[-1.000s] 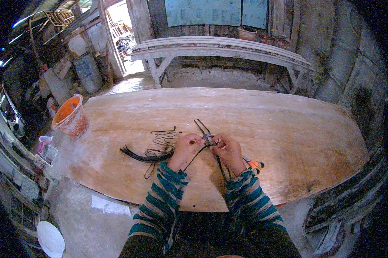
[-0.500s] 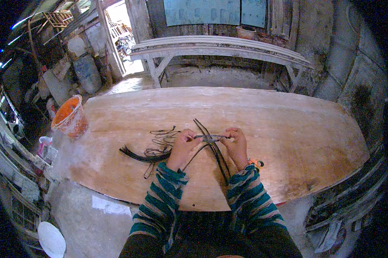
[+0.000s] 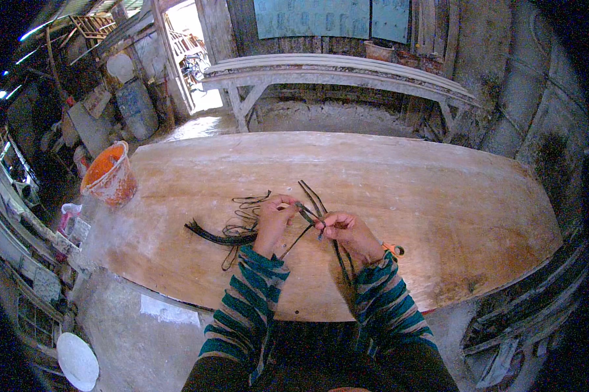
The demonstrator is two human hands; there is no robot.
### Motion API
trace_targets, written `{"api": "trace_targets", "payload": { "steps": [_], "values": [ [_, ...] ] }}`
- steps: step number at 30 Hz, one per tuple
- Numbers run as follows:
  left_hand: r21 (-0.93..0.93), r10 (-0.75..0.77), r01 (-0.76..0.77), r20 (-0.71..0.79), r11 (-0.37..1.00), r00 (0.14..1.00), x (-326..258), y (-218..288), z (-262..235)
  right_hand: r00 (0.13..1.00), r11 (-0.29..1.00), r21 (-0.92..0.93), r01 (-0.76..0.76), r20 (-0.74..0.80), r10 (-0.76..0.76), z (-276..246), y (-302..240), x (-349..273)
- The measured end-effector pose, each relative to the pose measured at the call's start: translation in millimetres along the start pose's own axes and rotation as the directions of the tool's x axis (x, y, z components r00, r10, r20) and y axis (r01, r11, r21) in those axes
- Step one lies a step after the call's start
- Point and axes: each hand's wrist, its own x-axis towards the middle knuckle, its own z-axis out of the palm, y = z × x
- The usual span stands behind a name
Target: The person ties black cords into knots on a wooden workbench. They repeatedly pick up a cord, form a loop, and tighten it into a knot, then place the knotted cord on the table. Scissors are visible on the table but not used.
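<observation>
"Left hand (image 3: 276, 219)?"
"Nearly closed, pinching one end of a dark strip (image 3: 309, 214)."
"Right hand (image 3: 348, 231)?"
"Likewise, near its other end, probably to steady it above the worktop (image 3: 451, 209), close to cords (image 3: 343, 259) (whether they touch, I can't tell)."
"Farther out?"
"Bundle (image 3: 219, 239) beside the left, scissors (image 3: 397, 249) beyond the right, seemingly for easy reach."

1. I can read no text, label, number or sign from my end.
2. On the blue panel (image 3: 312, 18) beyond the wooden table (image 3: 438, 196), I see faint darker marks, too blurred to read.
3. On the orange bucket (image 3: 119, 188) at the table's left end, I make out only pale smears.
</observation>
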Motion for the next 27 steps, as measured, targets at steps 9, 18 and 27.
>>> {"api": "trace_targets", "payload": {
  "steps": [9,18,27],
  "values": [
    [0.035,0.274,-0.324,0.452,0.945,0.849,-10,-11,10,0.818,0.800,-0.600,0.005,-0.458,-0.349,-17,8,12],
    [0.156,0.230,-0.293,0.332,0.943,0.915,-12,-6,15,0.609,0.480,-0.876,0.056,-0.351,-0.711,-27,20,19],
    [-0.063,0.018,-0.020,-0.033,0.998,0.999,4,-10,-11,0.992,0.971,-0.219,0.092,0.099,-0.072,7,5,5]
  ]
}}
